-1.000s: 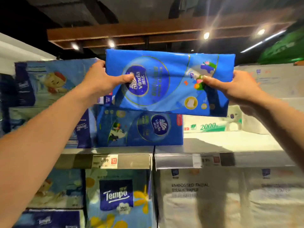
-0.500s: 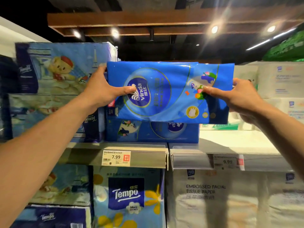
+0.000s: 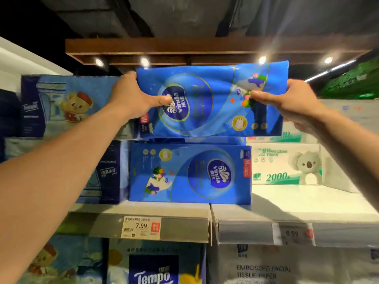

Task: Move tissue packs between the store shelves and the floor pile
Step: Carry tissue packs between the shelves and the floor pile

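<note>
Both hands are up: left hand [image 3: 131, 97] and right hand [image 3: 295, 105] each clamp one end of the blue tissue pack [image 3: 209, 99], thumbs pressed across its front. A second ago it hung overlapping the shelved blue pack [image 3: 188, 173]. Now it's lifted clear, its bottom edge directly above that pack's top. Looks like it's about to be stacked right there.

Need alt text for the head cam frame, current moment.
The left hand and right hand grip the ends of a blue Vinda tissue pack, holding it directly above a second Vinda pack on a store shelf. Tempo packs sit to the left, a white koala tissue pack to the right, and a 7.99 price tag below.
</note>
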A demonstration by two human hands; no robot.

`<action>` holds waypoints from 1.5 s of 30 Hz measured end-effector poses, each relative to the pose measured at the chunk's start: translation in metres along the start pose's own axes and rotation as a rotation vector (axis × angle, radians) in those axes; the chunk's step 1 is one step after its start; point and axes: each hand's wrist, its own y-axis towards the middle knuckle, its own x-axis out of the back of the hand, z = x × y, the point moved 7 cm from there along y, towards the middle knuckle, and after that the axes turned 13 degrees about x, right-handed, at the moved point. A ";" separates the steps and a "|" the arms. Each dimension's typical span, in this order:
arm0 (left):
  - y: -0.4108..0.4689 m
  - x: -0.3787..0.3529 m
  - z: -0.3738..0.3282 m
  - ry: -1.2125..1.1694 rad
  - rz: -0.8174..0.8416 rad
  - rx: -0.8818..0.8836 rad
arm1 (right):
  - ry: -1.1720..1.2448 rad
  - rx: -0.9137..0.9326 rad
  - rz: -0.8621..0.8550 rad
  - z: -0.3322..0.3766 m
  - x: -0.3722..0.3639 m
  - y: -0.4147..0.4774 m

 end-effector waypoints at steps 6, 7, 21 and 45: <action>0.003 -0.019 -0.004 0.260 -0.073 -0.015 | 0.015 -0.045 0.009 -0.043 -0.021 0.001; 0.001 -0.022 -0.005 0.308 -0.090 -0.035 | -0.004 -0.051 0.013 -0.050 -0.024 0.000; -0.023 -0.067 -0.004 0.723 -0.144 -0.242 | -0.207 -0.155 0.057 -0.095 -0.037 0.003; -0.378 -0.203 -0.135 0.149 0.752 -0.644 | -1.001 -0.323 0.466 0.075 0.208 -0.315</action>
